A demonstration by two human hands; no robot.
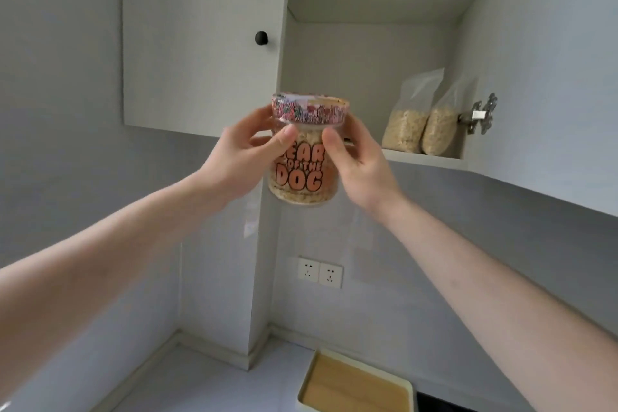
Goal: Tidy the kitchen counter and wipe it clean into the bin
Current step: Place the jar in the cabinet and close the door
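A clear jar [305, 179] with pale grain inside, orange lettering and a patterned lid is held up in the air in front of the open wall cupboard [368, 84]. My left hand [245, 157] grips its left side, thumb across the front. On the jar's right side my right hand [357, 167] grips it, thumb on the front too. The jar stands upright, level with the cupboard's bottom shelf [424, 157]. Far below lies the counter [214, 381].
Two clear bags of grain [421, 124] stand on the shelf's right part. The left cupboard door has a black knob [261, 38]; the right door is swung open, its hinge [480, 114] showing. Wall sockets [320, 273] sit below. A tray [354, 385] rests on the counter.
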